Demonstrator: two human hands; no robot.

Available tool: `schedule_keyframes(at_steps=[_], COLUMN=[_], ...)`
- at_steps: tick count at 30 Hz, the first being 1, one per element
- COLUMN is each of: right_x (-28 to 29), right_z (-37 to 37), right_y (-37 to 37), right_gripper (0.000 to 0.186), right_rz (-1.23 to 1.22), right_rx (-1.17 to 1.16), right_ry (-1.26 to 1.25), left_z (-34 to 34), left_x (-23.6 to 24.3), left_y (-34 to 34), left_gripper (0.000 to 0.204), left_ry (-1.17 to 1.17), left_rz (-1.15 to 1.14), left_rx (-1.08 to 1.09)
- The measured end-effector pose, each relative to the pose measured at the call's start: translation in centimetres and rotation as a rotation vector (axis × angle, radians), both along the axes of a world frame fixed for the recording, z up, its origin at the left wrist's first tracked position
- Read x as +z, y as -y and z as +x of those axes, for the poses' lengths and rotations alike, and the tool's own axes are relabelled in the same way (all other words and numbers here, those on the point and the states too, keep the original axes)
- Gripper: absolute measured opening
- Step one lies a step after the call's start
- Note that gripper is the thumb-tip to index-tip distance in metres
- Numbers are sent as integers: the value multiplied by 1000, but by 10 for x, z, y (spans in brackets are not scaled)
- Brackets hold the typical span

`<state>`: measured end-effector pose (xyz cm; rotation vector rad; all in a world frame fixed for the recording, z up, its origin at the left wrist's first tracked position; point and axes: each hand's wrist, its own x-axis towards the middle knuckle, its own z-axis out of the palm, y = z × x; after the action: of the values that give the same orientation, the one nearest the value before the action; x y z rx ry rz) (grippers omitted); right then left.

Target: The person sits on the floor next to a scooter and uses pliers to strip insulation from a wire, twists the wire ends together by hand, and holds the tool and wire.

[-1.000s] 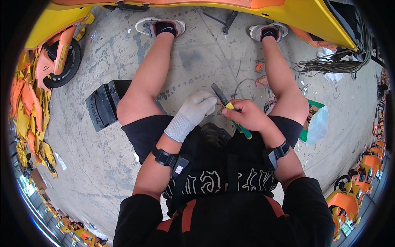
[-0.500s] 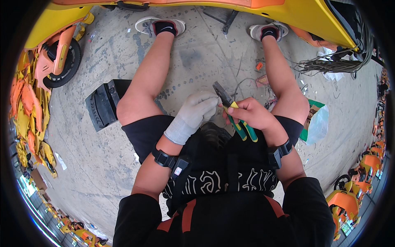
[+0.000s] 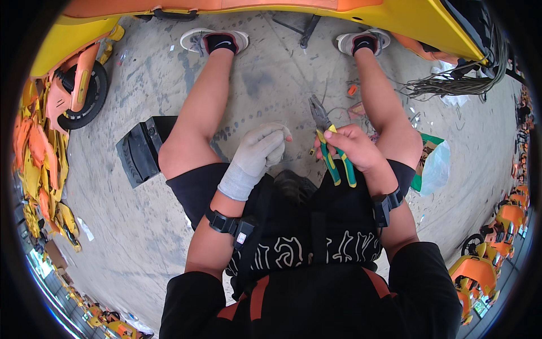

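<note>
My left hand, in a light grey glove, is raised over my lap with its fingers curled together. A bare fingertip shows at the glove's end. Whatever it pinches, if anything, is too small to make out. In my bare right hand is a pair of pliers with green and yellow handles. Its metal jaws point away from me, up and to the left, and the handles are spread a little. A tiny yellowish bit shows beside the right fingers. The hands are apart.
A yellow and orange vehicle body spans the far side, with a wheel at left. A black plastic part lies by my left knee. Cables hang at far right; a green and clear bag lies by my right knee.
My right hand and the pliers have moved right, away from my left hand. The pliers' jaws have come clear of the gloved fingers, which have shifted slightly left.
</note>
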<state>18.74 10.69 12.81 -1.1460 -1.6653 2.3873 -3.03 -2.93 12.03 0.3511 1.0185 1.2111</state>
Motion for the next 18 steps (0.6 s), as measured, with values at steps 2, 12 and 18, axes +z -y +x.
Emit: schedule_keyframes(at_steps=[2, 12, 18], right_x=[0, -13, -10], right_z=[0, 3, 4], right_y=[1, 21, 31], right_gripper=[36, 44, 51], right_rz=[-54, -671, -854], right_rx=[-5, 33, -18], right_ry=[-30, -572, -591], left_z=[0, 12, 16], left_x=[0, -4, -4], left_y=[-2, -10, -7], left_gripper=[21, 24, 25], left_ry=[-60, -21, 116], left_rz=[-2, 13, 38], left_rx=[6, 99, 48])
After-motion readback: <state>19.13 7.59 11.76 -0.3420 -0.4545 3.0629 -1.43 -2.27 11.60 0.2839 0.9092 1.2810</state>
